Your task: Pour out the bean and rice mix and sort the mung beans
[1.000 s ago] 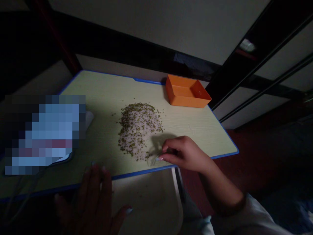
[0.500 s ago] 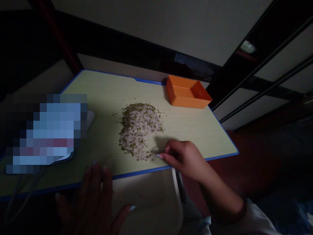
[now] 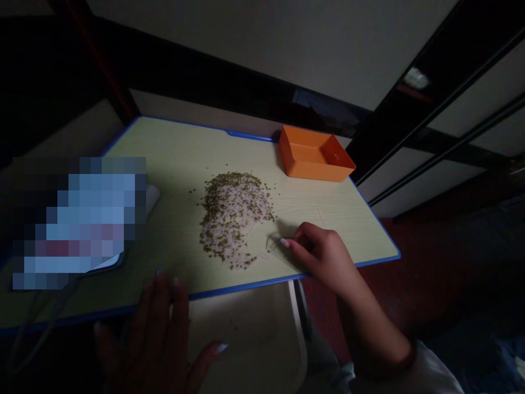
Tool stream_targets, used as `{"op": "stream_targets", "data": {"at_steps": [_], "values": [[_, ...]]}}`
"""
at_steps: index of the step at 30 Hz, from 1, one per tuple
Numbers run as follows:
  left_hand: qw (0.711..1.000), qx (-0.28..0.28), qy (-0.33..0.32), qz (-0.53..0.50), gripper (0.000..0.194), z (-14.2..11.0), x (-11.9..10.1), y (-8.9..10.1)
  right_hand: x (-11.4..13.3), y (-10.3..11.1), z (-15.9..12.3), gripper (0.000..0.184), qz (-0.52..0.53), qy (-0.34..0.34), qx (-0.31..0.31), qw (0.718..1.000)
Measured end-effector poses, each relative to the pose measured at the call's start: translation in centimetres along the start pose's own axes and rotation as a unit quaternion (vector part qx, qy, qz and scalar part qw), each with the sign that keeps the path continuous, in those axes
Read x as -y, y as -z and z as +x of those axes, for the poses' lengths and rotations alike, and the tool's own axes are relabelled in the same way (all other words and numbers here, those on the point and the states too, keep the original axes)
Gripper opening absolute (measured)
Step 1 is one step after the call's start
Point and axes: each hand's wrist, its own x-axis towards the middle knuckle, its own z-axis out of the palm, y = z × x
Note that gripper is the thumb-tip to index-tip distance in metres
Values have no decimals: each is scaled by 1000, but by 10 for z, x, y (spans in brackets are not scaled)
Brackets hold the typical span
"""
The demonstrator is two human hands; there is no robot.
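A pile of white rice grains mixed with small green beans [image 3: 235, 216] lies on the pale tabletop [image 3: 176, 145]. My right hand [image 3: 322, 254] is just right of the pile's near end, thumb and fingers pinched on a thin clear plastic piece [image 3: 274, 244]. Its exact shape is hard to make out. A few grains and beans lie beside its edge. My left hand [image 3: 158, 328] rests at the table's near edge, fingers stretched apart and holding nothing; it is in dark shadow.
An orange box [image 3: 314, 171] stands at the far right corner. On the left is a blurred-out lit screen [image 3: 94, 202] with a cable [image 3: 47, 323]. Below the near blue edge sits a pale bin [image 3: 262, 339] with a few specks inside.
My right hand has moved right and slightly away from me with the clear plastic piece, drawing back from the pile. My left hand has stayed in place.
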Motion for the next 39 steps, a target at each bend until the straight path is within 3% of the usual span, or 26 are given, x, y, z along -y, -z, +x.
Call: {"op": "stream_targets", "data": {"at_steps": [27, 39], "values": [[999, 15, 33, -21, 78, -2, -2, 1, 1, -2, 7, 27, 4, -16, -2, 1000], [1000, 4, 9, -12, 76, -1, -2, 2, 3, 11, 16, 25, 6, 49, 40, 998]]}}
